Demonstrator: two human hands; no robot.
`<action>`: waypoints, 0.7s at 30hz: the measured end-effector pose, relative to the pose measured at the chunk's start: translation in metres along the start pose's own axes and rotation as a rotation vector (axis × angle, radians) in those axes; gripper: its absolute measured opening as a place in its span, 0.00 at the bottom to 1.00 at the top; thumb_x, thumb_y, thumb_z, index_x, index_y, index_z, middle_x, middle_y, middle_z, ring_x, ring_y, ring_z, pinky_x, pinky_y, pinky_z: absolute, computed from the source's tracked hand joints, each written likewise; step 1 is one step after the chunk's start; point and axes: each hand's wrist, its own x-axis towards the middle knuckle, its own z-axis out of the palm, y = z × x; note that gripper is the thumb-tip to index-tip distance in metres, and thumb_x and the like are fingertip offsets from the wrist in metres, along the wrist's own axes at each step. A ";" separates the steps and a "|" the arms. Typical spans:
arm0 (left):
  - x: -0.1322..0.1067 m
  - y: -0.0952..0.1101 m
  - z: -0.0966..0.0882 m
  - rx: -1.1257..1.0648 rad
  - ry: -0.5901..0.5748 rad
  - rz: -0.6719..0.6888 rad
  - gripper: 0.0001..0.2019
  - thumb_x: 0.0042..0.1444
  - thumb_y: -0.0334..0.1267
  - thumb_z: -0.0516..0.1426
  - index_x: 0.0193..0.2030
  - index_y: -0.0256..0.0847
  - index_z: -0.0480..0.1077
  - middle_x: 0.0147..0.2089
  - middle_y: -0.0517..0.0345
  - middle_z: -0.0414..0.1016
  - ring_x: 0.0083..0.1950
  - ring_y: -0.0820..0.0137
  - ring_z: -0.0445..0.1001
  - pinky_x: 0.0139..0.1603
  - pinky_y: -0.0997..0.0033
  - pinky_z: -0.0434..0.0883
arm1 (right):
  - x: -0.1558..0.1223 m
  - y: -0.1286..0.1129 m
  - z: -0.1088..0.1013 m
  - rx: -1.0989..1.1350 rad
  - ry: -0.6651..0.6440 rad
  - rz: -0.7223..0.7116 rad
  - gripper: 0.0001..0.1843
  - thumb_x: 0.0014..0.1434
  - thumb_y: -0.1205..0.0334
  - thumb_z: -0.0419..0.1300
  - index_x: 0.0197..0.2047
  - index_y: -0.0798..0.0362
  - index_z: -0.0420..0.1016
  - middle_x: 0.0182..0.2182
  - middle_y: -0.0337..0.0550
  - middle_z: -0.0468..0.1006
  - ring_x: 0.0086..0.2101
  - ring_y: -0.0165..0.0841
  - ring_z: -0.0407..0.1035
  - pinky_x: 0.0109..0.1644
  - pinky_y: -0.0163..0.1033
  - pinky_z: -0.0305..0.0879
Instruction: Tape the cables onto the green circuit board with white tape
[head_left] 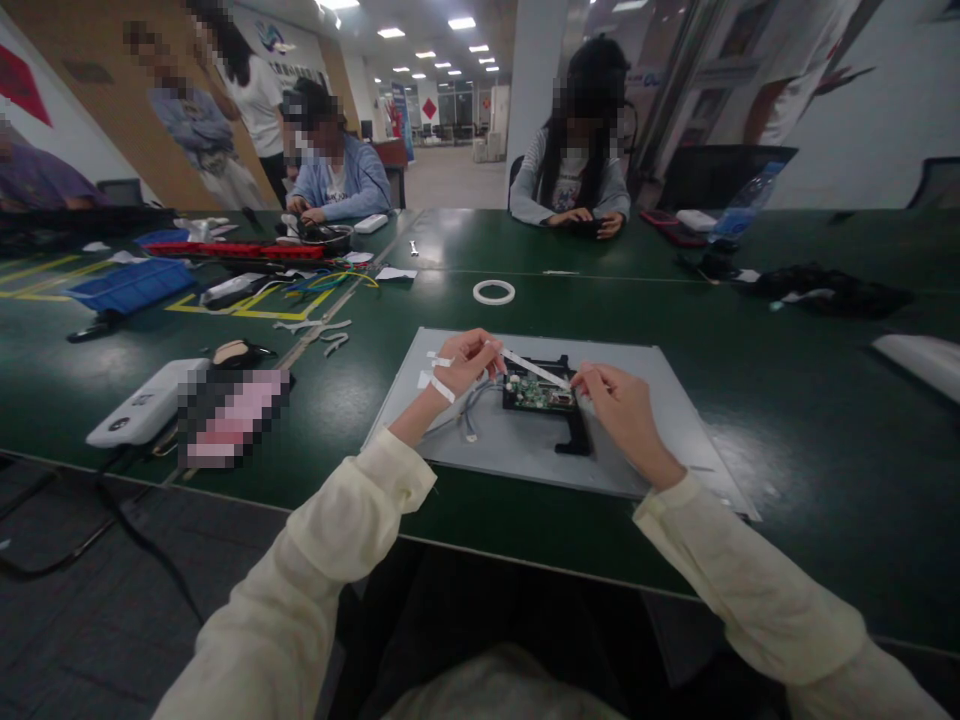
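Observation:
A narrow strip of white tape (534, 368) is stretched between my two hands above a green circuit board (531, 393). My left hand (466, 362) pinches its left end, while my right hand (621, 402) pinches the right end close to the board's edge. Short white tape pieces (437, 386) cling to the back of my left hand and wrist. The board sits in a black bracket (576, 438) on a flat grey panel (637, 368). Beside the bracket, a grey cable (466, 412) lies on the panel. Fingertips partly hide the strip's ends.
A roll of white tape (493, 301) lies beyond the panel. On the left are pliers (330, 332), a white device (150, 402), a pink blurred object (236, 418) and a blue tray (131, 285). Two people sit across the green table (810, 400); a bottle (750, 205) stands far right.

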 end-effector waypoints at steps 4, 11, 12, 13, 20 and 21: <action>-0.001 0.001 0.001 -0.030 -0.010 0.015 0.15 0.53 0.47 0.57 0.26 0.36 0.63 0.21 0.62 0.71 0.17 0.81 0.65 0.16 0.81 0.56 | 0.002 0.003 0.001 0.042 0.054 -0.052 0.20 0.63 0.53 0.47 0.41 0.56 0.74 0.38 0.48 0.75 0.37 0.35 0.68 0.37 0.38 0.62; -0.006 0.003 0.008 0.018 -0.102 -0.066 0.15 0.52 0.47 0.57 0.29 0.35 0.67 0.24 0.59 0.73 0.19 0.80 0.66 0.17 0.81 0.58 | -0.005 -0.012 0.006 0.151 -0.229 -0.150 0.23 0.61 0.53 0.51 0.56 0.52 0.66 0.50 0.47 0.72 0.46 0.38 0.68 0.45 0.42 0.64; -0.006 0.002 0.009 0.025 -0.109 -0.065 0.15 0.52 0.47 0.57 0.30 0.35 0.68 0.24 0.59 0.73 0.19 0.80 0.66 0.17 0.81 0.58 | -0.007 -0.014 0.007 0.145 -0.257 -0.155 0.22 0.60 0.53 0.52 0.54 0.52 0.68 0.48 0.47 0.73 0.44 0.38 0.68 0.44 0.41 0.65; -0.006 0.001 0.010 0.032 -0.111 -0.062 0.15 0.52 0.47 0.57 0.31 0.35 0.69 0.25 0.58 0.74 0.19 0.80 0.66 0.17 0.81 0.58 | -0.008 -0.015 0.007 0.136 -0.270 -0.162 0.19 0.60 0.53 0.52 0.51 0.52 0.72 0.46 0.46 0.74 0.43 0.38 0.69 0.42 0.39 0.65; -0.005 -0.006 0.009 0.125 -0.101 -0.051 0.16 0.55 0.46 0.53 0.38 0.34 0.73 0.31 0.54 0.75 0.21 0.79 0.68 0.18 0.81 0.61 | -0.009 -0.015 0.004 0.067 -0.240 -0.100 0.18 0.61 0.54 0.50 0.35 0.54 0.77 0.17 0.37 0.71 0.18 0.27 0.62 0.25 0.32 0.56; -0.005 -0.007 0.009 0.140 -0.107 -0.040 0.17 0.56 0.46 0.52 0.40 0.34 0.73 0.33 0.53 0.76 0.21 0.79 0.69 0.18 0.81 0.61 | -0.010 -0.015 0.004 0.070 -0.242 -0.096 0.18 0.62 0.53 0.49 0.36 0.55 0.77 0.16 0.36 0.69 0.17 0.27 0.61 0.24 0.32 0.56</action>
